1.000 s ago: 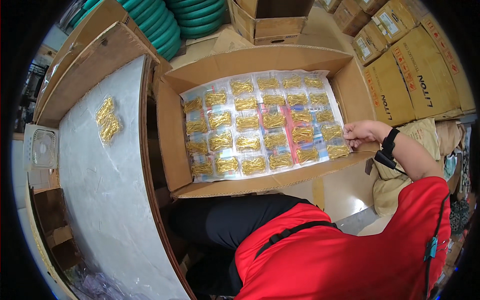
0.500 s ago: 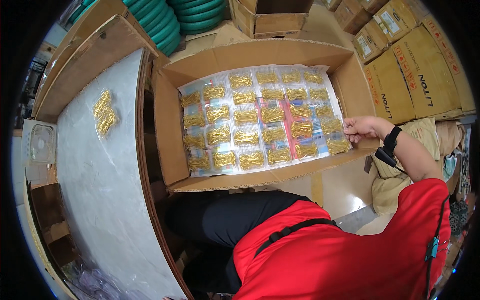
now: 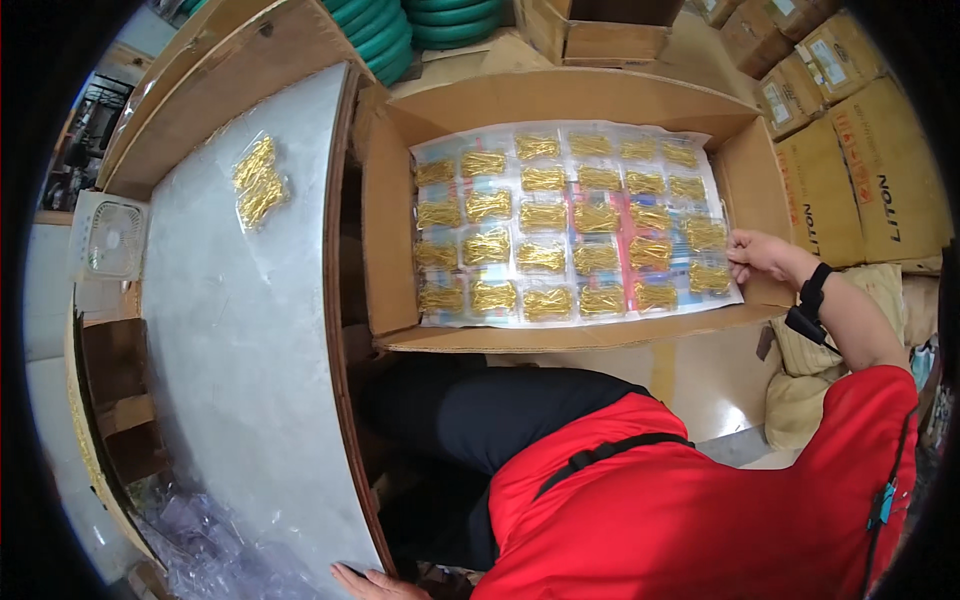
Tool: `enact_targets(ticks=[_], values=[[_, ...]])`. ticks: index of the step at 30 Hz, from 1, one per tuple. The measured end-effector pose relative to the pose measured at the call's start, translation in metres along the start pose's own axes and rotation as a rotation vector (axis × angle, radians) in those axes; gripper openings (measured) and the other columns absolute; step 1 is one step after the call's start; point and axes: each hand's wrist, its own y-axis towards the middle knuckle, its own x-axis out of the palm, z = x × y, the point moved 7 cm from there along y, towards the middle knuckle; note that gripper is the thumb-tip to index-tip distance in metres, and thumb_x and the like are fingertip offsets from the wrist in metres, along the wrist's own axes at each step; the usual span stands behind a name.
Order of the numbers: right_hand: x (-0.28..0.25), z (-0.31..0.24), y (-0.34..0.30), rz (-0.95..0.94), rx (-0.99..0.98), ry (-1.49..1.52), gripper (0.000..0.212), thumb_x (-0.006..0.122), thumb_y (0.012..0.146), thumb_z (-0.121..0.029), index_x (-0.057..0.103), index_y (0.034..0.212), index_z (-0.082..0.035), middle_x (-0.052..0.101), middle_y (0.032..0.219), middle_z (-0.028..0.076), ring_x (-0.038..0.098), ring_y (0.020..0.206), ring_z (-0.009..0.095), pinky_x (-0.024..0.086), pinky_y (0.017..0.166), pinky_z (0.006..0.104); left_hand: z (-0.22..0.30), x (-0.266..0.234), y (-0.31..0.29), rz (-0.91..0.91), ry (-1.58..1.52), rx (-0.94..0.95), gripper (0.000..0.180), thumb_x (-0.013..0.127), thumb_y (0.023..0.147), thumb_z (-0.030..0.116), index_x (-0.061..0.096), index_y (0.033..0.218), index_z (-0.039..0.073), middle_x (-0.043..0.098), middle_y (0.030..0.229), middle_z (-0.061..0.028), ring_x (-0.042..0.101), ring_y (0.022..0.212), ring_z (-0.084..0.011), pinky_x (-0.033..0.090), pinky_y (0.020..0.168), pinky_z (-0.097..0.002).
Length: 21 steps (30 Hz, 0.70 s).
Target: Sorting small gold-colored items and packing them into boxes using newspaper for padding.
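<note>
Rows of clear bags of gold-coloured wire pieces [image 3: 543,215] lie just left of the right hand's fingertips, laid out as they were a second ago. Under them is a sheet of newsprint [image 3: 709,170]; the right hand [image 3: 762,255] stays at its edge, fingers bunched, though I can't tell whether they pinch the paper or only touch it. The cardboard box [image 3: 757,190] surrounds all this, its wall just beyond those fingers. What's new is the left hand [image 3: 378,584], now showing at the edge of the grey-topped table [image 3: 245,340], partly cut off; I can't tell its grip. By my reading, only the right is busy at the sheet. Left of the left fingers sits crumpled clear plastic [image 3: 215,545]; well ahead of them lies bagged gold wire [image 3: 260,185].
</note>
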Motion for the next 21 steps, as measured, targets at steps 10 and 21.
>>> enact_targets(ticks=[10,21], values=[[0.011,-0.002,-0.009,0.087,0.097,-0.019,0.01,0.05,0.096,-0.011,0.05,0.09,-0.003,0.058,0.079,0.008,0.058,0.06,0.014,0.054,0.053,0.0266,-0.002,0.004,-0.003,-0.007,0.0,0.009,0.054,0.036,0.098,0.036,0.047,0.128,-0.007,0.048,0.131,-0.0271,0.043,0.121,-0.0427,0.031,0.105,-0.0485],[-0.004,0.0,-0.001,0.199,-0.07,-0.009,0.011,0.046,0.097,-0.013,0.051,0.09,-0.005,0.055,0.076,0.004,0.051,0.058,0.011,0.045,0.047,0.0242,0.0,0.004,-0.001,0.009,0.015,0.034,0.053,0.035,0.098,0.035,0.048,0.128,-0.007,0.048,0.13,-0.0264,0.044,0.121,-0.0429,0.032,0.104,-0.0491]])
